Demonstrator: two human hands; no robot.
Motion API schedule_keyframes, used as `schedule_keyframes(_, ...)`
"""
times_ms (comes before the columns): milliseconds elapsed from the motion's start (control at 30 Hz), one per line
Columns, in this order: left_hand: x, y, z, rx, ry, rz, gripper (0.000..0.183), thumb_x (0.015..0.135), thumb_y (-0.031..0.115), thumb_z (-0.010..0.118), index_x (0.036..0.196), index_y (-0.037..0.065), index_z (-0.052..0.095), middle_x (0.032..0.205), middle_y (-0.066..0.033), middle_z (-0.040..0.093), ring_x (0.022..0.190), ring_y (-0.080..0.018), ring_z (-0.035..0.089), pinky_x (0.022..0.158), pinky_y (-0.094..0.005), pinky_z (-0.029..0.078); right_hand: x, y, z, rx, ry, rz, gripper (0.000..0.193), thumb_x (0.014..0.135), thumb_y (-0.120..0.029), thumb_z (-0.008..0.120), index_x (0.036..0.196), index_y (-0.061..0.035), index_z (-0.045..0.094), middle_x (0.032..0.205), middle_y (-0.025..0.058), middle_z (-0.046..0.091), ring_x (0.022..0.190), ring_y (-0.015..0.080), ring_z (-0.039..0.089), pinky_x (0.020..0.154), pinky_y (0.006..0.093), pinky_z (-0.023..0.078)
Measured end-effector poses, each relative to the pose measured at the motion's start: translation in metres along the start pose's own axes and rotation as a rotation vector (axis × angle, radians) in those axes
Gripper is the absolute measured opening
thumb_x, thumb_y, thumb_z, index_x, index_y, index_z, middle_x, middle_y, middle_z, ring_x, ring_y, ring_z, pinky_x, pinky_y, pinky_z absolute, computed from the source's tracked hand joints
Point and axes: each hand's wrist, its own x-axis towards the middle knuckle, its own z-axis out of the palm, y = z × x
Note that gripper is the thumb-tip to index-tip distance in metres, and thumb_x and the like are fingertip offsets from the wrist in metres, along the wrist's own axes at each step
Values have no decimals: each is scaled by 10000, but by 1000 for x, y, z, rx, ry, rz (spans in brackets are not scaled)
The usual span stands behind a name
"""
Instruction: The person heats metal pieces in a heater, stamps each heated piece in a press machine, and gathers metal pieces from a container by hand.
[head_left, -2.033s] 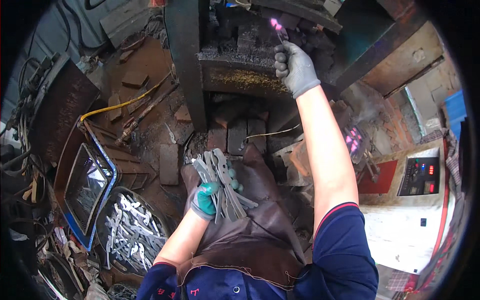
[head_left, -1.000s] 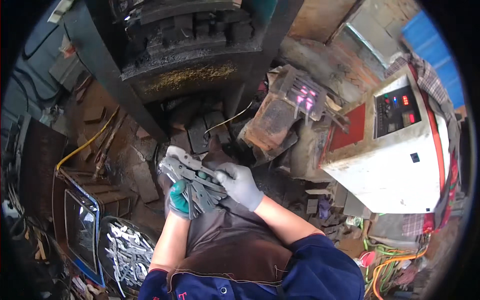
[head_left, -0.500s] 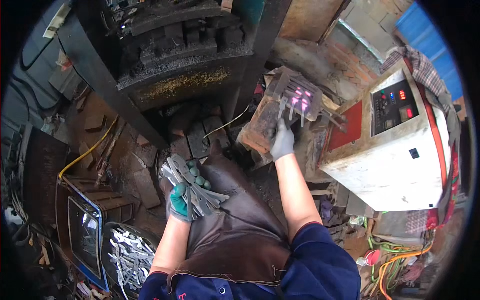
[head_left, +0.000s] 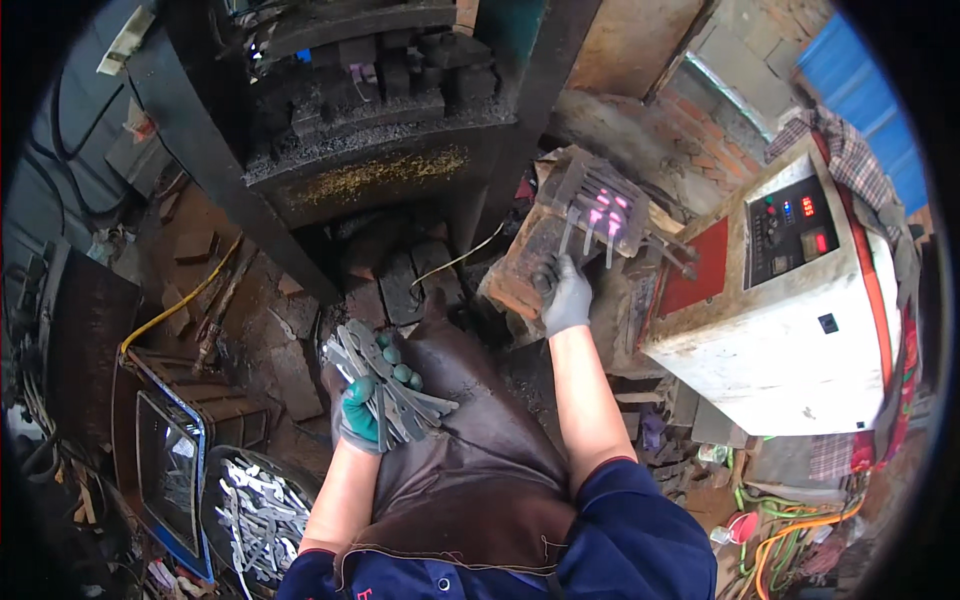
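Note:
My left hand (head_left: 362, 412), in a green-coated glove, is closed around a fanned bundle of flat grey metal blanks (head_left: 405, 402) above my brown apron. Out ahead on the right, my right hand (head_left: 567, 295), in a grey glove with dark fingertips, pinches the near end of one narrow metal blank (head_left: 568, 235). That blank's far end lies at a dark slotted heating block (head_left: 575, 180). Beside it, several blanks stick out of the block, with pink-glowing parts (head_left: 603, 215). My fingers partly cover the end they grip.
A worn brick (head_left: 520, 265) supports the heating block. To the right stands a white control cabinet (head_left: 770, 350) with lit displays. A heavy dark press frame (head_left: 400, 170) rises ahead. At lower left are a tub of silvery metal pieces (head_left: 260, 515) and a blue-edged frame (head_left: 205, 500). Hoses (head_left: 790, 530) tangle at lower right.
My right hand has come slightly nearer to me, its fingers at the end of the blank. The left hand keeps its bundle almost still. The whole view has shifted slightly.

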Motion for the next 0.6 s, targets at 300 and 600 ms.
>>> schedule_keyframes(300,0,6,-8,-17,-39,-22,648,716,181,768,1279,91,461,1091,-63,582,971,-242,603,909,-436,485,28,-15,21,48,9,-42,163,943,-204,571,1019,-63,595,932,66,640,812,158,616,712,285,517)
schedule_keyframes(600,2,11,-12,-105,-99,-33,670,717,160,743,1303,78,430,1113,-69,587,1009,-264,594,933,-457,478,-46,-21,148,-448,-527,-62,353,955,-362,522,924,-24,615,689,61,620,529,132,563,477,254,436)
